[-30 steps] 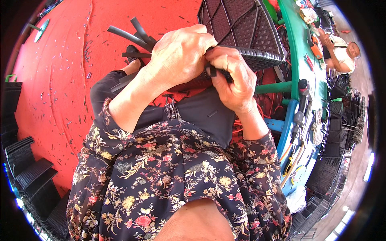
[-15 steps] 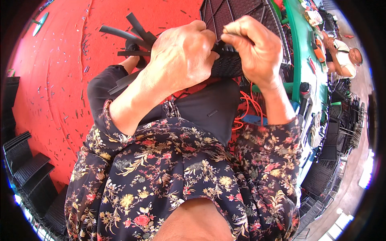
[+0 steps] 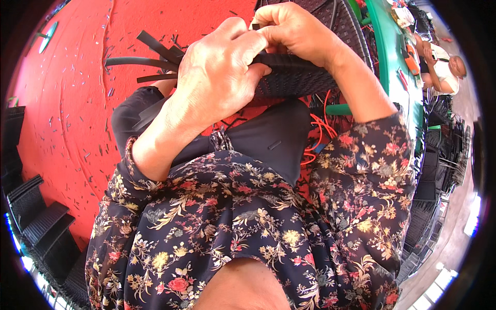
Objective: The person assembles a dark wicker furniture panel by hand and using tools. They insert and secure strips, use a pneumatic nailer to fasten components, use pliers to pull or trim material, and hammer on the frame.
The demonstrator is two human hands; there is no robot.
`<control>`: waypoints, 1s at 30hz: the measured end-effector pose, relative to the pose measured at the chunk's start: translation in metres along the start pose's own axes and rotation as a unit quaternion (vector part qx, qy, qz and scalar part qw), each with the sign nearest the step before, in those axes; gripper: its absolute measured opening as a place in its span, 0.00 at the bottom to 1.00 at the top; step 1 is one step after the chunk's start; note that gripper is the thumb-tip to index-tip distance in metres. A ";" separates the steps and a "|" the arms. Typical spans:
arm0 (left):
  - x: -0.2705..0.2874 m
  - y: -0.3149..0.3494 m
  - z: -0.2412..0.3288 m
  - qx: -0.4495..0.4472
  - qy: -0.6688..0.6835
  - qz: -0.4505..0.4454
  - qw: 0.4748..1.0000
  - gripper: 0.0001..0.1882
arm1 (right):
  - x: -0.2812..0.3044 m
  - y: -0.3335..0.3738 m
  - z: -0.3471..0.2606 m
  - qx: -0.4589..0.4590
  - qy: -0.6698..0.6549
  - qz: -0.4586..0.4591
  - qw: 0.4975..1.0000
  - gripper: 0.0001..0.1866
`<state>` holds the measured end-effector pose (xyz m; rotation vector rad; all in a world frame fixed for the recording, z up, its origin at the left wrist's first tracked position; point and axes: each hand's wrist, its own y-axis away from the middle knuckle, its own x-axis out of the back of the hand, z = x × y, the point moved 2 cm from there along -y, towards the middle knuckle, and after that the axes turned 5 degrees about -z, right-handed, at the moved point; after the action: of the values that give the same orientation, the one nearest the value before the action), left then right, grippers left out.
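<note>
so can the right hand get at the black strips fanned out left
Probably not easily: the left hand sits between the right hand and the black strips, which stick out beyond it.

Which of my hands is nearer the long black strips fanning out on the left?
Left. Your left hand is just right of the long black strips; your right hand is farther right, beyond the left one.

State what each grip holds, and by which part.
Left grip: black strips, held part hidden, ends jutting left. Right grip: a dark piece, seemingly by its end.

strips (image 3: 142, 61) part-hidden behind left grip (image 3: 219, 72), woven panel (image 3: 299, 82) cropped above
</note>
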<state>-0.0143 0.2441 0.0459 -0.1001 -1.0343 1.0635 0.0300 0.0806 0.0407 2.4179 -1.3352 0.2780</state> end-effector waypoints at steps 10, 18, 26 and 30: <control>-0.015 0.001 -0.001 -0.101 -0.009 -0.038 0.994 0.10 | 0.011 -0.022 0.050 0.111 0.247 0.044 0.962 0.07; -0.010 -0.005 0.004 -0.038 0.040 -0.085 0.995 0.07 | 0.055 0.198 0.085 0.030 0.199 0.608 0.768 0.13; 0.000 -0.001 -0.007 -0.033 0.004 -0.091 0.995 0.07 | 0.134 0.368 0.249 -0.529 0.155 0.483 0.680 0.39; 0.000 0.007 -0.013 -0.023 0.013 -0.060 0.998 0.12 | 0.140 0.351 0.253 -0.530 0.193 0.416 0.713 0.24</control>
<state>-0.0092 0.2527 0.0357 -0.0874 -1.0276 0.9276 -0.1930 -0.3008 -0.0663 0.6828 -1.6254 0.1390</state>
